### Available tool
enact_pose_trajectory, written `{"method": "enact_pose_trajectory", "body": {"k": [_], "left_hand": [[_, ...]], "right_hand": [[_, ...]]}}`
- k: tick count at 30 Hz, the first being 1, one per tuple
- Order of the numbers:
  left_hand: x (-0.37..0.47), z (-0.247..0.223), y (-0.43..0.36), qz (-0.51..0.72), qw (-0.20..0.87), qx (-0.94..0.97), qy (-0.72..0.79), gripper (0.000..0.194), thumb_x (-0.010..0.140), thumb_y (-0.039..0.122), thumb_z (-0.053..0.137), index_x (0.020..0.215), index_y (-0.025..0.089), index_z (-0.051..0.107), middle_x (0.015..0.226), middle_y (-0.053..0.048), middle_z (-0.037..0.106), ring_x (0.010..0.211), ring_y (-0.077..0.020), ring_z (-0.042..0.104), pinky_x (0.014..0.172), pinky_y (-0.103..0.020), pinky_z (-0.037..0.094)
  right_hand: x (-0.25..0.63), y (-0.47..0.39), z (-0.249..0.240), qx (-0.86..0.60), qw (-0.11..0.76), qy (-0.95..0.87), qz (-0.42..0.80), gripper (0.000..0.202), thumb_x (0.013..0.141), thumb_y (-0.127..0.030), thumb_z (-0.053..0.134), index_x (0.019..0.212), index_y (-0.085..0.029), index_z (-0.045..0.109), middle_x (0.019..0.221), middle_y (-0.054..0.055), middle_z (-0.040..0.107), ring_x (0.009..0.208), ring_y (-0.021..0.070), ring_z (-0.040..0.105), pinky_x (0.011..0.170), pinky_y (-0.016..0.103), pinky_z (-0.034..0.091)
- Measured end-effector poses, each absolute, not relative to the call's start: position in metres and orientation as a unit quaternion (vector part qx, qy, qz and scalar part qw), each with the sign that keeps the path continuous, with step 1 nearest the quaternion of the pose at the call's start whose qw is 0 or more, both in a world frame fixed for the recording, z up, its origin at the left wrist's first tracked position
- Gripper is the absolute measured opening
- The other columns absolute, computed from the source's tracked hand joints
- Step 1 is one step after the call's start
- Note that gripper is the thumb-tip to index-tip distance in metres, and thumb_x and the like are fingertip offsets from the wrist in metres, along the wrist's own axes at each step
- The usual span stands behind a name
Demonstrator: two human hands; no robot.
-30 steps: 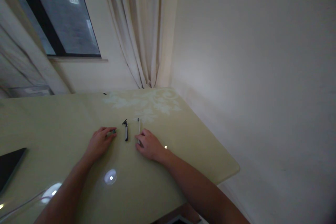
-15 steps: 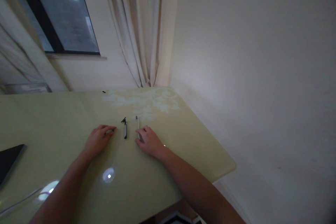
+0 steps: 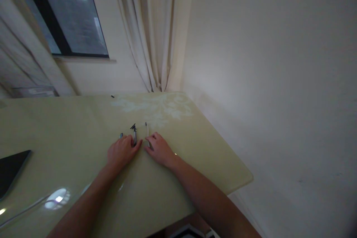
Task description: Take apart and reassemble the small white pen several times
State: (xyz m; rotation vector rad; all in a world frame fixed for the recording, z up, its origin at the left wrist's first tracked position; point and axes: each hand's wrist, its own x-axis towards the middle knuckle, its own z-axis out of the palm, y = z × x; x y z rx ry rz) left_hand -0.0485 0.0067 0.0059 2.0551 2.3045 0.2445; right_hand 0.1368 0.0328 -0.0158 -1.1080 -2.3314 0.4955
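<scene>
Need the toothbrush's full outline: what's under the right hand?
The toothbrush runs in at the fingers of the right hand; its head and upper handle show beyond. Its lower end and anything beneath the palm are hidden.

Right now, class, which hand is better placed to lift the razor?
Left, I judge. The left hand has its fingers at the lower handle of the razor, though its grip is unclear. The right hand is at the white toothbrush, farther away.

Razor (image 3: 135, 136) on tbl (image 3: 212, 152) btwn small obj (image 3: 121, 135) (L, hard to ID) & toothbrush (image 3: 147, 130) (R); curtain (image 3: 156, 37) behind tbl.
</scene>
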Motion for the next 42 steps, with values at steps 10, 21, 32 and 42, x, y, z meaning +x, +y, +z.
{"method": "enact_pose_trajectory", "body": {"k": [10, 21, 32, 42], "left_hand": [[-0.051, 0.011, 0.004, 0.121, -0.011, 0.629, 0.768, 0.045, 0.100, 0.049, 0.040, 0.075, 0.021, 0.065, 0.084, -0.011, 0.074, 0.073, -0.0270, 0.069, 0.060, -0.033, 0.037], [-0.019, 0.018, -0.019, 0.395, 0.069, 0.771, 0.494, 0.041, 0.100, 0.049, 0.053, 0.074, 0.020, 0.066, 0.076, -0.004, 0.064, 0.075, -0.0179, 0.059, 0.072, -0.029, 0.043], [-0.051, 0.035, -0.012, 0.493, 0.339, 0.653, 0.464, 0.039, 0.082, 0.045, 0.080, 0.114, 0.024, 0.078, 0.090, -0.002, 0.064, 0.074, -0.0136, 0.054, 0.069, -0.026, 0.044], [-0.046, 0.029, -0.012, 0.503, 0.351, 0.659, 0.436, 0.036, 0.083, 0.044, 0.078, 0.113, 0.024, 0.077, 0.097, -0.004, 0.066, 0.080, -0.0163, 0.059, 0.077, -0.029, 0.048]], "right_hand": [[0.135, 0.033, -0.013, -0.412, 0.321, -0.825, 0.213, 0.047, 0.099, -0.046, 0.066, 0.135, -0.015, 0.065, 0.118, 0.014, 0.063, 0.113, 0.0251, 0.060, 0.103, 0.039, 0.048], [0.157, 0.031, 0.027, -0.261, 0.455, -0.640, 0.561, 0.045, 0.097, -0.061, 0.058, 0.101, -0.017, 0.067, 0.079, 0.000, 0.059, 0.072, 0.0137, 0.055, 0.069, 0.027, 0.044], [0.189, 0.034, 0.042, -0.232, 0.269, -0.721, 0.594, 0.043, 0.095, -0.059, 0.064, 0.101, -0.017, 0.070, 0.076, -0.003, 0.053, 0.071, 0.0125, 0.047, 0.066, 0.026, 0.035], [0.170, 0.030, 0.031, -0.209, 0.330, -0.661, 0.641, 0.053, 0.091, -0.068, 0.065, 0.077, -0.017, 0.061, 0.064, -0.005, 0.044, 0.058, 0.0097, 0.035, 0.056, 0.026, 0.024]]}}
